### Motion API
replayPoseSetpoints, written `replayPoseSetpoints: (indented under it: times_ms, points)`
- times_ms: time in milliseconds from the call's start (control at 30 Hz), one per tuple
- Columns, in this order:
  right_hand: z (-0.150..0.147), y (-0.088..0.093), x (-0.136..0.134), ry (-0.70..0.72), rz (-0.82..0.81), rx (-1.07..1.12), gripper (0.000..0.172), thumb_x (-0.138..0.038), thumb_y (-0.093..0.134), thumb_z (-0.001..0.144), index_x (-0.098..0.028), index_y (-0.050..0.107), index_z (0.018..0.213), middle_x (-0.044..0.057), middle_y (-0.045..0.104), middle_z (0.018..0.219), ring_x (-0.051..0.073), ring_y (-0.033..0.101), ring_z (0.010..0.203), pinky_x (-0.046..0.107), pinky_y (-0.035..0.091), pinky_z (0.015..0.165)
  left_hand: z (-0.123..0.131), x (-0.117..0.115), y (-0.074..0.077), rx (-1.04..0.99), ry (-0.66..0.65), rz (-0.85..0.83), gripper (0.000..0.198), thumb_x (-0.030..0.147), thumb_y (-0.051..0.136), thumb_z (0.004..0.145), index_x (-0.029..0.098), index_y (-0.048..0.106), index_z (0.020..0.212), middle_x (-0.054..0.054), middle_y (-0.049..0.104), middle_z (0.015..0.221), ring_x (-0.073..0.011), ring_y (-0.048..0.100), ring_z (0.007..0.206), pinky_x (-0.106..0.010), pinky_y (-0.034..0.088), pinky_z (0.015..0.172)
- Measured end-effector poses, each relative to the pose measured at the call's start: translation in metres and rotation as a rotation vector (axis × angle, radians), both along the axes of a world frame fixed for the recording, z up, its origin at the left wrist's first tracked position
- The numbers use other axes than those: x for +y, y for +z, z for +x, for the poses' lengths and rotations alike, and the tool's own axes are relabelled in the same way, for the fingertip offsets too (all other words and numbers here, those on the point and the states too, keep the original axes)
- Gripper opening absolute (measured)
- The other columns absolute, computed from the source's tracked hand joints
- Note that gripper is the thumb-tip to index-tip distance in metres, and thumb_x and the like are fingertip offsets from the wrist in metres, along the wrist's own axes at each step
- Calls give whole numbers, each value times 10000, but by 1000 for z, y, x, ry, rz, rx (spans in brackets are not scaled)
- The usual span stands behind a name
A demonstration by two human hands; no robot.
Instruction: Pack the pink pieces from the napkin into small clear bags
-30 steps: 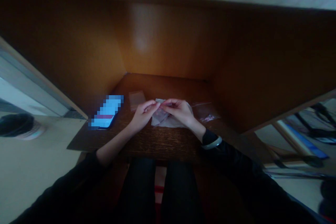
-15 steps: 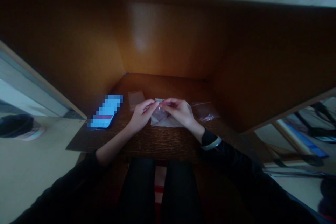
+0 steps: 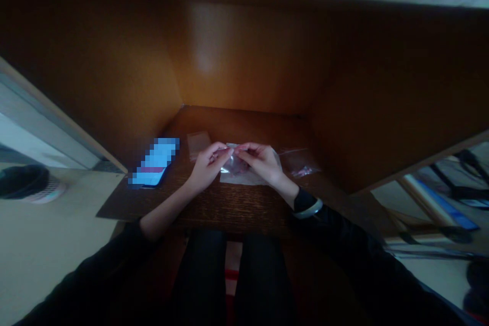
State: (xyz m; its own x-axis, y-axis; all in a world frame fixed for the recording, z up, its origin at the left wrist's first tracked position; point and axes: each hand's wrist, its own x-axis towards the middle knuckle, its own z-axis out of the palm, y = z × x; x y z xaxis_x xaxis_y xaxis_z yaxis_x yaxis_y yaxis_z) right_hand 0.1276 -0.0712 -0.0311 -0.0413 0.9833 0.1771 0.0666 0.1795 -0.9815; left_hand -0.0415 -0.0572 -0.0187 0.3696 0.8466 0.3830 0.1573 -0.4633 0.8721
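Note:
My left hand (image 3: pixel 209 165) and my right hand (image 3: pixel 262 163) meet over the dark wooden desk (image 3: pixel 229 209). Their fingertips pinch the top edge of a transparent plastic bag (image 3: pixel 244 173) from either side. Something pinkish shows dimly inside it, too dim to name. To the left of my left hand lies a small flat transparent bag (image 3: pixel 198 143). Beyond my right hand lies another transparent bag (image 3: pixel 301 163) with a small pinkish item in it.
A smartphone (image 3: pixel 155 162) with a lit, pixelated screen lies at the desk's left. Brown wooden panels (image 3: pixel 244 56) rise behind and beside the desk. A dark round object (image 3: pixel 26 183) stands on a beige surface at far left. My knees are below the desk edge.
My hands have shifted only slightly, staying on the bag's top edge. The bag now lies a little flatter under them.

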Motion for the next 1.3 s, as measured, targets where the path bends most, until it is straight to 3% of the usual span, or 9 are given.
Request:
replayPoseSetpoints:
  times_ms: [200,500,633,800,967,1133,1300]
  points:
    - [1,4,-2,-10,-17,-30,201,-363,693,775,-186,734,861,34,723,838,108,600,600,229,476,506,0,1,-2,-9,22,18,137,262,532,880,173,579,788,-2,630,721,-112,601,664,-227,496,641]
    - [7,4,3,7,-47,-12,212,-347,663,813,-189,758,918,25,723,761,83,552,519,224,453,493,-3,3,-1,-39,82,-47,150,279,592,859,161,657,794,-15,703,744,-121,645,686,-238,513,673]
    - [13,12,-1,61,-10,-65,246,-374,639,834,-203,750,973,28,739,792,75,560,511,213,449,485,-9,4,5,8,52,-73,189,320,617,848,168,723,814,-33,755,807,-136,669,729,-256,519,716]
    - [32,31,-14,59,71,-201,286,-393,598,862,-181,751,976,9,685,629,77,541,485,209,423,474,-3,1,16,18,-60,-143,197,324,603,866,187,744,885,-36,769,915,-152,690,823,-281,532,782]
    - [66,46,-29,-124,86,-316,298,-401,608,839,-155,742,938,21,678,680,70,513,479,201,391,438,36,3,25,-69,-314,-337,233,284,567,900,132,714,999,-81,764,890,-150,702,732,-292,552,733]
    - [110,44,-27,-364,84,-391,329,-407,586,839,-132,725,953,18,635,632,78,469,437,215,357,419,97,15,30,-111,-308,-342,166,202,605,871,101,690,971,-85,740,836,-147,685,684,-269,539,643]
    - [147,20,-14,-564,78,-645,239,-257,542,844,-109,724,889,110,718,816,170,634,671,279,469,600,146,26,17,-8,-284,-225,213,23,647,756,85,651,960,-119,701,928,-154,676,770,-309,543,744]
